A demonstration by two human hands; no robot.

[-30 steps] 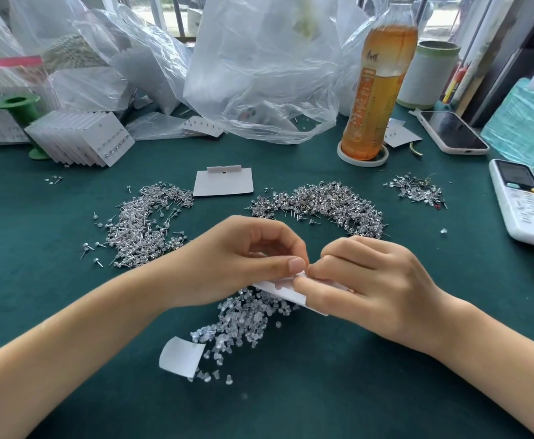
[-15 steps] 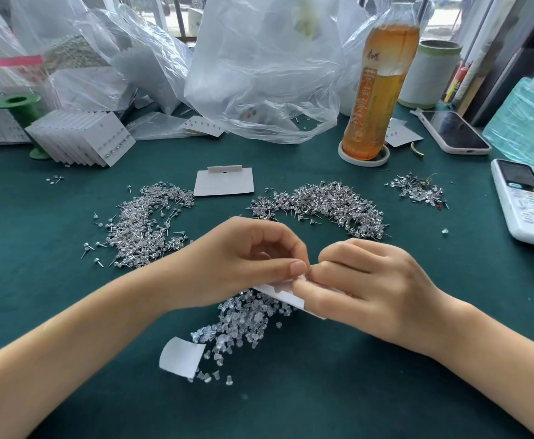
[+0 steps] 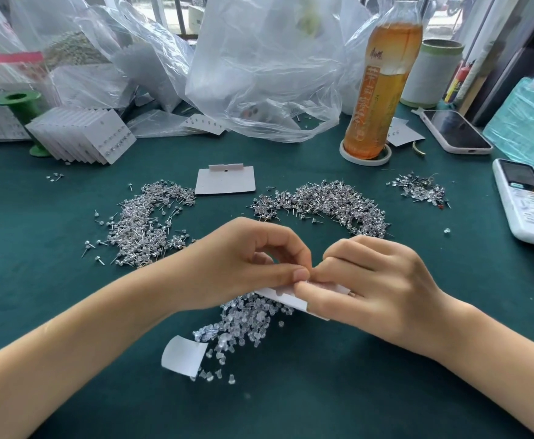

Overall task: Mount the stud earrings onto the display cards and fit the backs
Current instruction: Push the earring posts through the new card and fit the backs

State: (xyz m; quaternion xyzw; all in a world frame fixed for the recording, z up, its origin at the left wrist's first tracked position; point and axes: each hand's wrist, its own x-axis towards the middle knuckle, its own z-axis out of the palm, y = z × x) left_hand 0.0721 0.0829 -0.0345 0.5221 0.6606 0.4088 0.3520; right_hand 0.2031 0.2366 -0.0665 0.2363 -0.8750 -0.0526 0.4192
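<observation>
Held display card [image 3: 286,295]: a small white card, tilted, its near edge low over the heap of backs; it lies between both hands, mostly covered by them.
Left hand [image 3: 237,267]: fingers curled, thumb and forefinger closed in a pinching grip on the card's upper edge.
Right hand [image 3: 383,286]: fingers curled, thumb laid along the card's near face, grip closed on the card; fingertips of the two hands meet above it. Whether a stud or a back is between them cannot be told.
Earring backs [image 3: 243,324]: a heap of small clear plastic pieces on the green worktop [image 3: 37,280], directly under and nearer than the held card.
Paper scrap [image 3: 183,356]: white, curled, at the near-left edge of that heap.
Stud earrings, left heap [image 3: 145,223]: silver pins with small heads, beyond and left of the held card.
Stud earrings, right heap [image 3: 332,204]: the same, beyond the held card.
Small stud cluster [image 3: 419,190]: far right of the held card.
Blank card [image 3: 225,180]: flat, beyond the held card, between the two stud heaps.
Filled cards [image 3: 82,137]: a fanned stack, far left.
Tea bottle [image 3: 379,90]: amber, upright, far right.
</observation>
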